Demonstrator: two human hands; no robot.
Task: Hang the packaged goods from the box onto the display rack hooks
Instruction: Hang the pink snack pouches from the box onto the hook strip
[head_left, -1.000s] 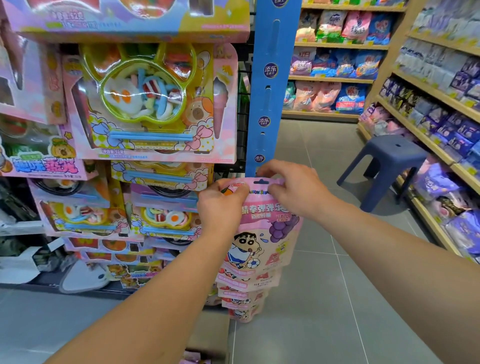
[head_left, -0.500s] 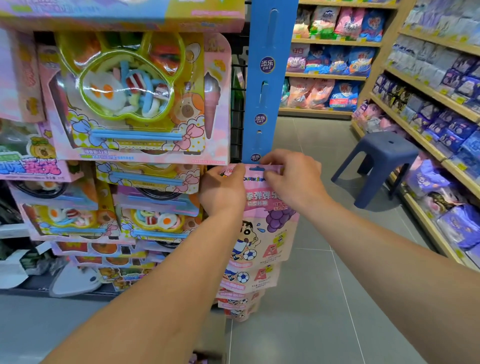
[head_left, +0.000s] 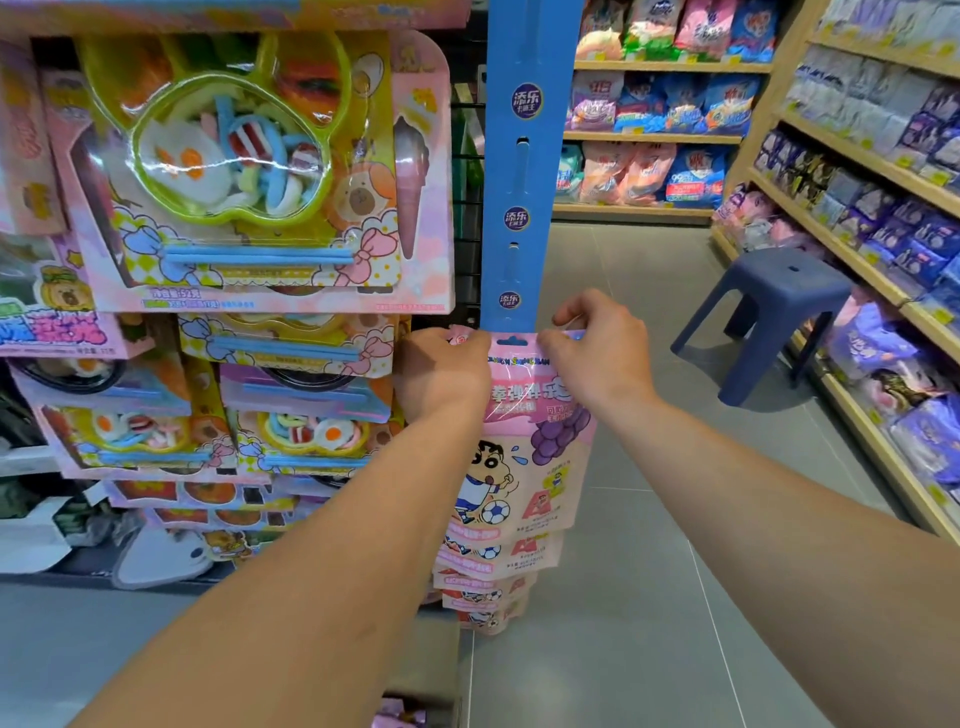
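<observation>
While we pinch the top edge of the pink cartoon-printed candy pouch (head_left: 524, 441) with our left hand (head_left: 441, 379) and right hand (head_left: 597, 353), it sits against the blue cardboard hanging strip (head_left: 519, 171), above pouches already hung. Next we need its slot seated on a hook, probably hidden behind our fingers.

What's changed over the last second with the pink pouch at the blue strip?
Little has changed. Both hands, left hand and right hand, keep pinching the top corners of the pink pouch against the foot of the blue hanging strip. Its top edge looks slightly closer to the strip. The pouches hanging below stayed put.
</observation>
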